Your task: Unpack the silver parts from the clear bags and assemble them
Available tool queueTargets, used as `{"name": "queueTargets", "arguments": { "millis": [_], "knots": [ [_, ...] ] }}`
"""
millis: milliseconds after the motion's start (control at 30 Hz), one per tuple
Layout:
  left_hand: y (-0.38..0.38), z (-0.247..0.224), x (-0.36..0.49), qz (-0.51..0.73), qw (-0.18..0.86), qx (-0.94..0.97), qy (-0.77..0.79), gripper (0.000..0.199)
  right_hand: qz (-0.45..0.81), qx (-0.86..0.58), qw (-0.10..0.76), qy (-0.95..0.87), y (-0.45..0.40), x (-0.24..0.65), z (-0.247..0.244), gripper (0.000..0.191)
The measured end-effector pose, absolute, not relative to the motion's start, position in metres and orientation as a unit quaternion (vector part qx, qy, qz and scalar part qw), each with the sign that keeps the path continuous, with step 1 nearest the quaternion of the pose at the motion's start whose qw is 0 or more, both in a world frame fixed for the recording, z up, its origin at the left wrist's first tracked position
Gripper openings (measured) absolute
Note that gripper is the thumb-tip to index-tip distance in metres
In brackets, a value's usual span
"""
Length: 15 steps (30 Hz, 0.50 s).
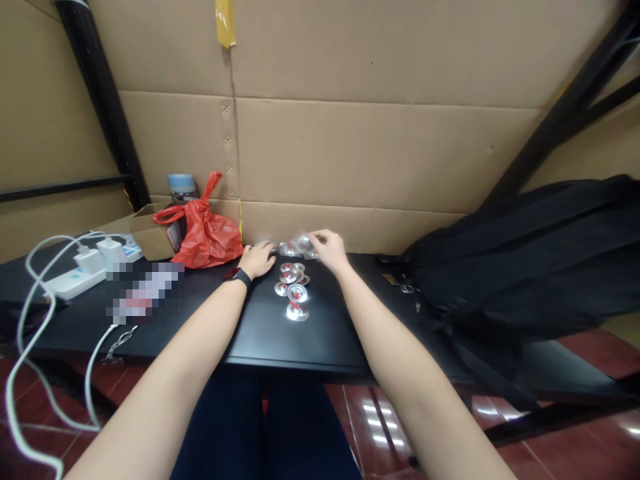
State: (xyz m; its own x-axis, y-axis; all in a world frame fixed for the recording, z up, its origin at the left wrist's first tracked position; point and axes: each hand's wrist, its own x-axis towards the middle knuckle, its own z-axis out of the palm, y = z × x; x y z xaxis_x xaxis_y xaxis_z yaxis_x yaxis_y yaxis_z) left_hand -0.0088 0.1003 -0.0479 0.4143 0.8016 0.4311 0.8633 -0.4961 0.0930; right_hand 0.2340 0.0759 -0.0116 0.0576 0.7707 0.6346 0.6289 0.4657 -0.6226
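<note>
My left hand [259, 259] lies palm down near the back of the black table, fingers stretched and apart, beside a blurred piece of clear plastic [264, 243]. My right hand [329, 249] is pinched at the back edge, its fingertips on a shiny, blurred silver disc [304, 242]. More shiny pieces [287, 249] lie between both hands, partly in what looks like clear wrapping. In front of them is a loose pile of small domed silver discs [297, 293] with red middles, like little cymbals. Several overlap; the nearest disc [297, 311] has a red strip across it.
To the left stand a red plastic bag [209, 233], a cardboard box [150, 235], a blue-lidded jar [182, 187] and a white power strip [75, 283] with looping cables. A black backpack [525, 247] covers the right side. A cardboard wall [350, 153] closes off the back.
</note>
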Motion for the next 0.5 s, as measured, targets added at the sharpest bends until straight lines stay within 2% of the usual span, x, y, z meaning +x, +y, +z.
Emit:
{"name": "queueTargets", "arguments": {
  "millis": [133, 300, 400, 500],
  "knots": [
    [0.093, -0.047, -0.013, -0.27, 0.021, -0.83, -0.488, 0.038, 0.205, -0.468, 0.528, -0.678, 0.058, 0.23, -0.007, 0.014],
    [0.09, -0.042, -0.015, -0.37, -0.129, -0.812, -0.433, 0.031, 0.439, -0.418, 0.572, -0.553, 0.052, 0.217, -0.011, 0.031],
    [0.086, -0.04, -0.007, -0.394, -0.27, -0.797, -0.37, 0.046, 0.478, -0.406, 0.568, -0.533, 0.052, 0.214, -0.012, 0.036],
    [0.081, -0.04, 0.002, -0.391, -0.357, -0.785, -0.322, 0.05, 0.487, -0.4, 0.582, -0.514, 0.053, 0.213, -0.012, 0.036]
  ]
}}
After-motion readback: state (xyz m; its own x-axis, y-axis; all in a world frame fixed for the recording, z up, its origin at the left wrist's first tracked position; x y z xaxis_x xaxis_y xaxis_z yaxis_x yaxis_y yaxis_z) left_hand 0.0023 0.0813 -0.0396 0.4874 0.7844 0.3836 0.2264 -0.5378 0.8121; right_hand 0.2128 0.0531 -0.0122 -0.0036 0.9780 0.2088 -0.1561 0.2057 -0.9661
